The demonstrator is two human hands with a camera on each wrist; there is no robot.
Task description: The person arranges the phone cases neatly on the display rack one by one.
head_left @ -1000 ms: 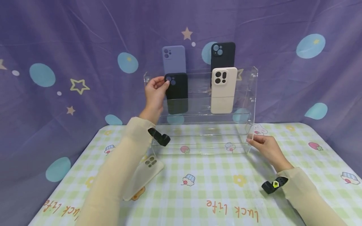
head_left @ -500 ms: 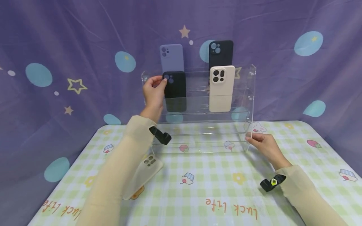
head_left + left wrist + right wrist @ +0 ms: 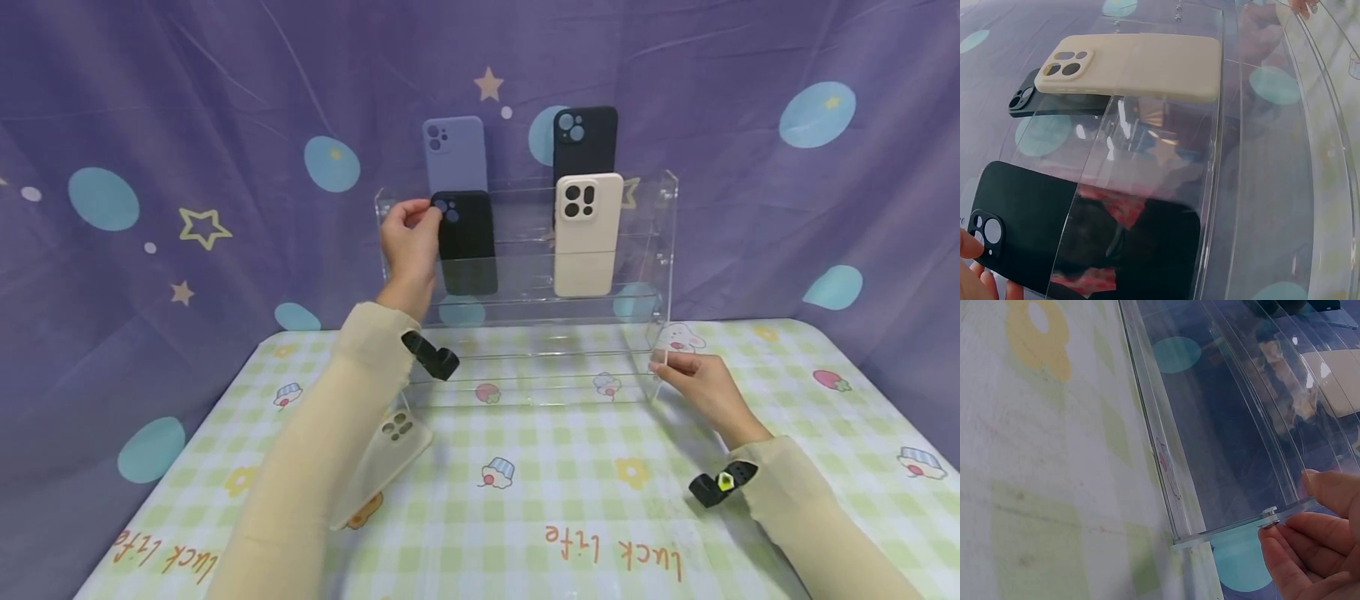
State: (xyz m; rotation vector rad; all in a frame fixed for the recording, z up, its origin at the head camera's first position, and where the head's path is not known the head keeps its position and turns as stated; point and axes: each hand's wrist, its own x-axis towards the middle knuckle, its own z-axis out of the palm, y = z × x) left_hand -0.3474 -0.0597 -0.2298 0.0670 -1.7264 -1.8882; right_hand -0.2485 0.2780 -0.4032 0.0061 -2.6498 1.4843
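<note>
A black phone case (image 3: pixel 467 242) stands in a middle tier of a clear acrylic rack (image 3: pixel 525 329), its lower part behind the tier's front panel. The left hand (image 3: pixel 408 246) pinches its upper left edge by the camera holes; in the left wrist view the thumb lies at the camera cutout of the black case (image 3: pixel 1029 206). At the rack's lower right side, the right hand (image 3: pixel 701 387) pinches the side panel between thumb and fingers, as the right wrist view shows on the rack edge (image 3: pixel 1235 528). A cream phone case (image 3: pixel 587 237) stands in the same tier to the right.
Behind, in the top tier, stand a lavender phone case (image 3: pixel 455 158) and a dark phone case (image 3: pixel 587 142). A pale phone case (image 3: pixel 382 467) lies on the checked tablecloth (image 3: pixel 570 467), partly hidden by the left sleeve. A purple curtain (image 3: pixel 225 100) hangs behind the rack.
The lower end of the black case has shifted slightly right, and the left wrist has moved a little right with it. The right hand stays on the rack. The head view has shifted slightly.
</note>
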